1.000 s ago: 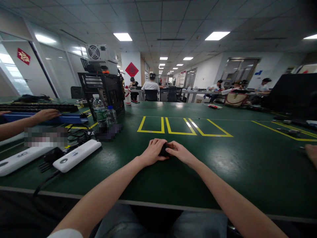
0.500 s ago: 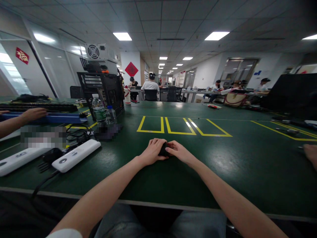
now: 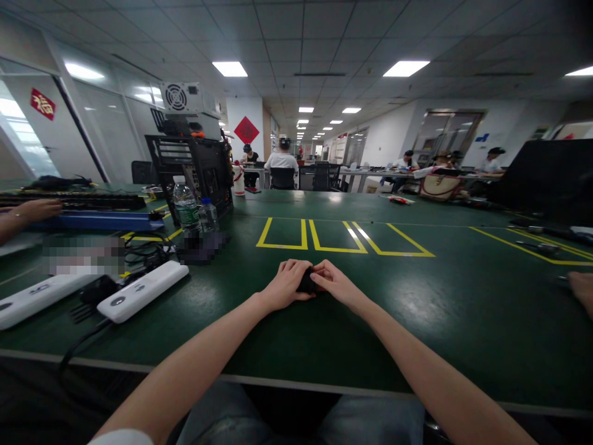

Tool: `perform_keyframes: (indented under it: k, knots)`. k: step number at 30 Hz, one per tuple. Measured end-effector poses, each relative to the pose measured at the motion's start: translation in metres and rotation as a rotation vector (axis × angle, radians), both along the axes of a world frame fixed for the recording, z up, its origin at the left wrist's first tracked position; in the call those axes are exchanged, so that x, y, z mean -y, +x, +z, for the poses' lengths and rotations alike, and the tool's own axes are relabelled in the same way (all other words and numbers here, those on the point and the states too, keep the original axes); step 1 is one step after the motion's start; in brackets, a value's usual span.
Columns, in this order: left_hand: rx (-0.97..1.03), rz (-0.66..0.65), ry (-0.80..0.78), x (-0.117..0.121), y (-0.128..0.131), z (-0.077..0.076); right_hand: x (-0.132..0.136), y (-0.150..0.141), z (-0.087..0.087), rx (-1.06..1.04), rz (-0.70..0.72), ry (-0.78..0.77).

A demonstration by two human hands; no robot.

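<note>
One small black object [image 3: 306,282] is held on the near side of the yellow tape [image 3: 340,250], wrapped by the left hand [image 3: 286,285], pinched by the right hand [image 3: 340,285] at its right side; contact with green table [image 3: 306,346] can't be told

object [image 3: 306,282]: between left grip [image 3: 288,285], right grip [image 3: 337,286] | bottles [image 3: 186,211]: left | tape outlines [image 3: 340,250]: ahead

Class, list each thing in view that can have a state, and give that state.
Left hand: closed around black object
Right hand: closed on black object
Black object: held, mostly hidden
Large bottle: upright, capped
Small bottle: upright, capped
Power strips: lying flat
Ceiling lights: lit
</note>
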State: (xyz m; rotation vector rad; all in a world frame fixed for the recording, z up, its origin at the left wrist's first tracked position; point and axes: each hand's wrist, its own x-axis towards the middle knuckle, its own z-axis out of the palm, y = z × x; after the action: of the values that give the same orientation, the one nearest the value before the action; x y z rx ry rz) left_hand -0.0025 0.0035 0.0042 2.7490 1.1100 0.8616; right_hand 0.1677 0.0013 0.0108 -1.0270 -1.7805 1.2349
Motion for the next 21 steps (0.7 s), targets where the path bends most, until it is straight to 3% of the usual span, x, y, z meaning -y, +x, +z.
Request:
perform_keyframes:
  k: [5,10,21]
  knots:
    - [-0.001,-0.001,0.004,0.0002,-0.0009,0.0004,-0.0009,0.0012,0.0007,0.014,0.017,-0.056]
    - [-0.012,-0.001,-0.004,0.0008,-0.0008,0.0016,0.0009,0.0036,0.0050,0.004,0.088,0.025]
    - [-0.006,0.004,0.000,-0.0003,0.0002,0.0008,-0.0042,0.0012,-0.0047,0.023,0.001,-0.002]
